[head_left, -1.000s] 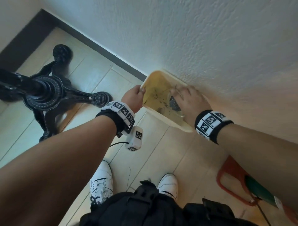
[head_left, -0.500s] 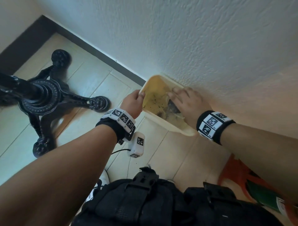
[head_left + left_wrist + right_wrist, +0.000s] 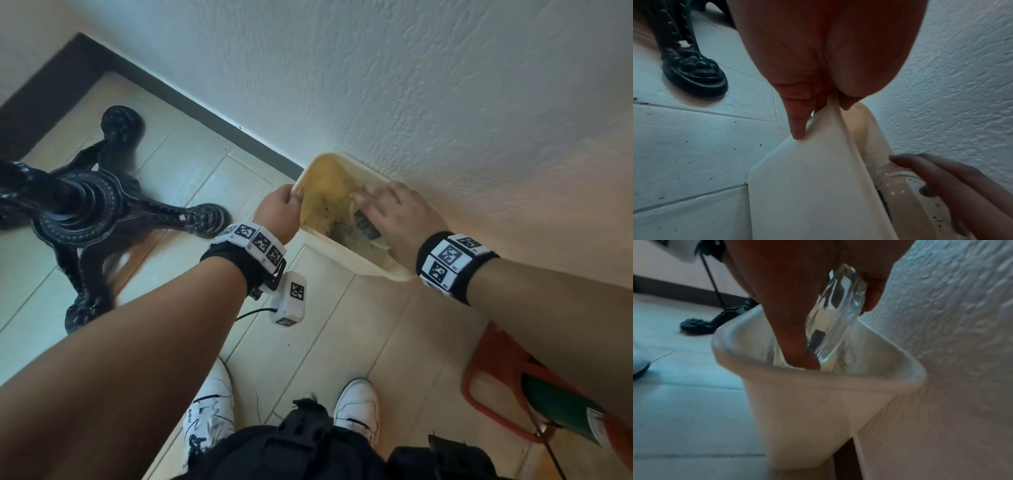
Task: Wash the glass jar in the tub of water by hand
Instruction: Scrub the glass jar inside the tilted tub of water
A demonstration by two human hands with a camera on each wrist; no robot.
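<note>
A cream plastic tub (image 3: 346,251) sits on the floor against the wall, with murky yellowish water and dark specks inside. My left hand (image 3: 291,202) grips its left rim; in the left wrist view the fingers (image 3: 797,123) lie down the outer wall (image 3: 807,186) and the thumb is hooked inside. My right hand (image 3: 383,212) reaches into the tub and holds the clear glass jar (image 3: 366,226). In the right wrist view the jar (image 3: 836,318) is tilted, clasped between thumb (image 3: 803,353) and fingers above the tub (image 3: 818,402). The jar's wet side (image 3: 898,186) shows under the right hand (image 3: 951,186).
A black ornate cast-iron table base (image 3: 85,212) stands on the tiled floor to the left. A red stool (image 3: 486,373) with a green bottle (image 3: 561,407) is at the lower right. The textured white wall (image 3: 445,102) is right behind the tub. My white shoes (image 3: 209,411) are below.
Both hands keep their holds on the rim and the jar. My right hand has shifted slightly inside the tub, and the head view has swayed.
</note>
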